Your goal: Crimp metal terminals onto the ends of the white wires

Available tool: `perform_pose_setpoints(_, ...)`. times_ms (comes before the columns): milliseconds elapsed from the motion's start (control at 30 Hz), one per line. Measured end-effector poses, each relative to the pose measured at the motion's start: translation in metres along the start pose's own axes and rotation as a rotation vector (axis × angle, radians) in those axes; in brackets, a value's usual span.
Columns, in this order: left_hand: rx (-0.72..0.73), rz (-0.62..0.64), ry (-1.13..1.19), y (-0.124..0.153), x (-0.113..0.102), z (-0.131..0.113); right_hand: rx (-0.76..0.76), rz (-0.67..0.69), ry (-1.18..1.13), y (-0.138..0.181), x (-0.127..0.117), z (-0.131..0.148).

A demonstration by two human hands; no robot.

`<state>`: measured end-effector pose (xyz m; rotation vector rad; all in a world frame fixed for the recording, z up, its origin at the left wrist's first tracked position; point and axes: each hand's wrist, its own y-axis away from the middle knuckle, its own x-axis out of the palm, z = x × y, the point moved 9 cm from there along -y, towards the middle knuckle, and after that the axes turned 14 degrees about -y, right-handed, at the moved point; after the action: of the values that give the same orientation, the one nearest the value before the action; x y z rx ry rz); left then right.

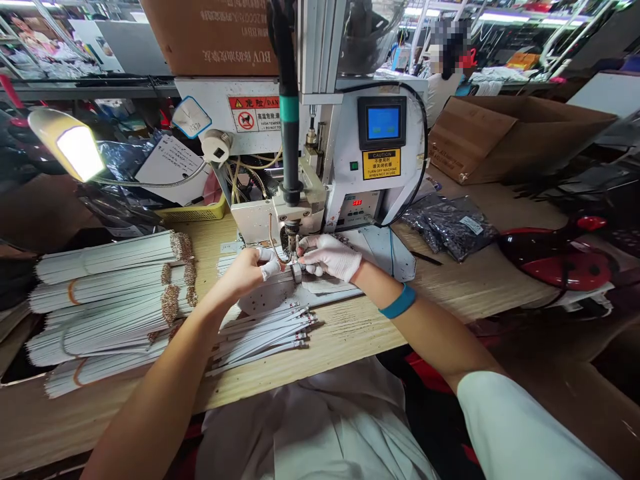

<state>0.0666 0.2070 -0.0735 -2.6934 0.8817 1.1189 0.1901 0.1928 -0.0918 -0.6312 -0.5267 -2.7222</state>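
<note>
The left hand (pixel 250 272) and the gloved right hand (pixel 333 258) were close together, just under the metal head (pixel 310 210) of the machine (pixel 345 167). The left fingers, some in white covers (pixel 271 269), were curled towards the thumb; the right fingers were bent in beside the head's lower tip. Whether either set gripped a strip, I could not tell, as the spot was small and partly hidden.

Loose white strips (pixel 263 337) lay fanned out on the table (pixel 360 323), in front of the machine's base, while bundles (pixel 107 293) with brown ends were stacked to the left, some under orange bands (pixel 73 292).

Each strip looked light, thin and springy, likely to flex along its length without breaking, and perhaps slightly slick. A pinch near one end seemed best, with bare skin clear of the head, given the high-temperature sign (pixel 255 113).
</note>
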Motion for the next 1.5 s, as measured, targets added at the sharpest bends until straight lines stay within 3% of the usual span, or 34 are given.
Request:
perform_pose_setpoints(167, 0.019, -0.001, 0.009, 0.0, 0.0, -0.003, 0.003, 0.009, -0.02, 0.0, 0.0, -0.002)
perform_pose_setpoints(367, -0.102, -0.028, 0.065, -0.001, -0.001, 0.008, 0.003, -0.008, -0.046, 0.0, 0.001, -0.002)
perform_pose_setpoints(1200, -0.091, 0.006, 0.152, -0.004, 0.005, 0.009, 0.003, -0.044, -0.052, -0.002, -0.003, -0.004)
perform_pose_setpoints(1400, -0.099, 0.009, 0.154, -0.003, 0.006, 0.005, -0.001, -0.019, 0.009, -0.001, -0.002, -0.001)
perform_pose_setpoints(1500, -0.081, 0.003, 0.146, -0.002, 0.003, 0.003, -0.072, -0.014, 0.267, 0.013, 0.001, 0.019)
